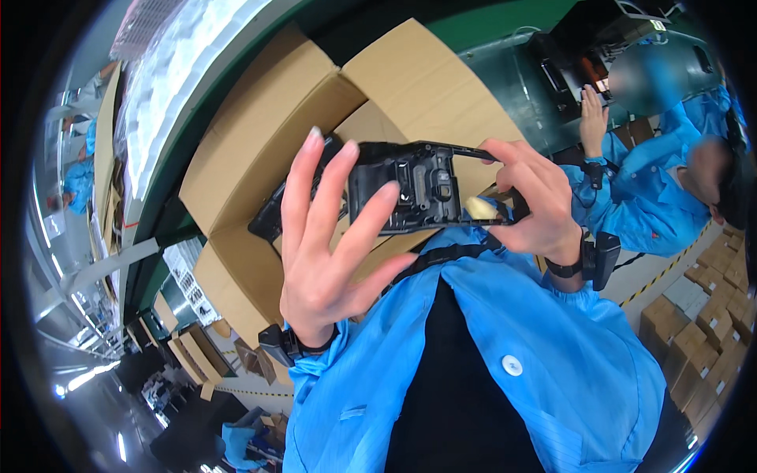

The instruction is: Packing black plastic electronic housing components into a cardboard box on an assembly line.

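Note:
My right hand point(540, 201) grips the right end of a black molded plastic housing point(426, 189), its fingers and thumb curled on the frame's two arms. The housing has ribs and cut-outs and is held above an open cardboard box point(260, 134). In front of its left end, my left hand point(323, 252) is open with fingers spread; whether a fingertip touches the part I cannot tell. A pale yellow rounded thing point(481, 209) shows beside my right fingers, its kind unclear. Behind my left hand, another black part point(268, 217) is partly hidden at the box.
A co-worker in a blue jacket point(631, 205) sits at the right, one hand point(593, 122) raised by black equipment point(556, 75) on a green bench. Stacked cartons point(694, 339) stand at the lower right. Clear plastic wrapping point(177, 79) lies at the upper left.

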The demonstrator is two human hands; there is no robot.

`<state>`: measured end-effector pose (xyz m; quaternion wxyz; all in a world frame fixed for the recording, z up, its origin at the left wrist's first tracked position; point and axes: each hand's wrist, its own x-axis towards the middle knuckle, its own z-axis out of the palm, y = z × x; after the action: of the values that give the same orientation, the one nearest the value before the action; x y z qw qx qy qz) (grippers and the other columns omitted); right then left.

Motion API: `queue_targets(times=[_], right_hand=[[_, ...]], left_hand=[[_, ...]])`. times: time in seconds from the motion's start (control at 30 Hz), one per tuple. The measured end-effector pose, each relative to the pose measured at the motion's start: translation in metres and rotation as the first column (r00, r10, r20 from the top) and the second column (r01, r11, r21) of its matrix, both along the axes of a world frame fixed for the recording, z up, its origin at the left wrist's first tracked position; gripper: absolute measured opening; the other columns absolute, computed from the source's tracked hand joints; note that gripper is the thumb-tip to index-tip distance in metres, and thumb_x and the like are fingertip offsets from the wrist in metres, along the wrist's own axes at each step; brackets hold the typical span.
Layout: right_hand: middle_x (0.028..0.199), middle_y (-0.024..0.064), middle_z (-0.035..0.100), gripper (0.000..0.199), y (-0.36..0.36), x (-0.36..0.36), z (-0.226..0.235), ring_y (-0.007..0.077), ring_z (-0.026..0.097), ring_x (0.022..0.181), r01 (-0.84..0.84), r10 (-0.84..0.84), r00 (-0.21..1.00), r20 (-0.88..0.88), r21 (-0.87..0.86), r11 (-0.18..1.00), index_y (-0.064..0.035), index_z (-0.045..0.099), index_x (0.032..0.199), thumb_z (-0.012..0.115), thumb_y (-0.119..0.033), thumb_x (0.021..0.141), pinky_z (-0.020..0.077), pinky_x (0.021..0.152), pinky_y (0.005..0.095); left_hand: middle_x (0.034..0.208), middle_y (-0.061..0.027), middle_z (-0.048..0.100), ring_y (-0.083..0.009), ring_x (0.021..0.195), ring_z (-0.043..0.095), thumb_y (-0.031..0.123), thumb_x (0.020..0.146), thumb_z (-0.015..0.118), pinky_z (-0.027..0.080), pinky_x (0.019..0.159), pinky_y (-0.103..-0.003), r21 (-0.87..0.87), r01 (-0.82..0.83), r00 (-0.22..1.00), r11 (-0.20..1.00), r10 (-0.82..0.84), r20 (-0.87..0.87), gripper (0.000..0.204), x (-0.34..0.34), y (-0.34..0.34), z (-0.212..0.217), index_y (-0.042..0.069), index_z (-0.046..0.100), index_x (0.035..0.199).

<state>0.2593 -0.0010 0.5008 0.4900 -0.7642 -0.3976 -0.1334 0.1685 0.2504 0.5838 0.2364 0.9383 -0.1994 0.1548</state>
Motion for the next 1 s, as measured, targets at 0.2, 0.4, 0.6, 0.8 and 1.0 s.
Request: queue_targets(times=[0.2,0.4,0.6,0.8,1.0], right_hand=[[0.103,0.0245,0.066,0.042,0.010,-0.011,0.003,0.0369,0.064,0.075,-0.066,0.066,0.996,0.056,0.001,0.998,0.0010,0.051,0.078,0.077,0.001,0.044,0.0525,0.062,0.0389],[0.112,0.0308,0.067,0.038,0.005,-0.015,0.004,0.0443,0.069,0.090,-0.062,0.068,0.991,0.113,-0.053,0.997,0.0029,0.052,0.077,0.079,-0.004,0.051,0.0571,0.076,0.0427],[0.112,0.0382,0.063,0.037,0.002,-0.014,0.010,0.0531,0.066,0.097,-0.079,0.094,0.964,0.249,-0.070,0.994,0.0060,0.049,0.080,0.078,-0.012,0.065,0.0566,0.083,0.0529],[0.102,0.0366,0.065,0.041,0.007,-0.015,0.013,0.0487,0.069,0.089,-0.048,0.051,0.947,0.317,-0.016,0.999,0.0065,0.050,0.074,0.066,-0.016,0.044,0.0598,0.076,0.0523],[0.107,0.0343,0.066,0.044,0.013,-0.018,0.011,0.0496,0.068,0.094,-0.012,0.008,0.969,0.247,0.015,1.000,0.0075,0.053,0.079,0.073,-0.016,0.048,0.0585,0.081,0.0541]], left_hand=[[0.137,-0.0285,0.058,-0.0538,0.138,0.042,0.014,0.051,0.083,0.041,0.109,-0.057,0.019,-0.051,0.999,0.999,0.051,-0.004,0.054,0.001,-0.010,-0.007,-0.001,0.073,0.102],[0.120,-0.0263,0.067,-0.0517,0.129,0.054,0.012,0.052,0.078,0.046,0.103,-0.061,0.015,-0.081,0.978,0.997,0.077,0.192,0.046,-0.005,-0.011,-0.018,-0.005,0.071,0.094],[0.114,-0.0221,0.071,-0.0443,0.121,0.063,0.001,0.069,0.070,0.046,0.104,-0.061,0.044,-0.085,0.954,0.995,0.069,0.291,0.031,-0.011,-0.009,-0.022,-0.002,0.071,0.100],[0.114,-0.0201,0.072,-0.0414,0.122,0.063,0.002,0.076,0.071,0.046,0.105,-0.060,0.040,-0.116,0.929,0.992,0.094,0.358,0.026,-0.014,-0.008,-0.028,0.000,0.071,0.102],[0.107,-0.0208,0.073,-0.0427,0.118,0.065,0.001,0.076,0.070,0.046,0.104,-0.062,0.031,-0.092,0.924,0.995,0.074,0.374,0.026,-0.013,-0.005,-0.029,-0.002,0.070,0.102]])
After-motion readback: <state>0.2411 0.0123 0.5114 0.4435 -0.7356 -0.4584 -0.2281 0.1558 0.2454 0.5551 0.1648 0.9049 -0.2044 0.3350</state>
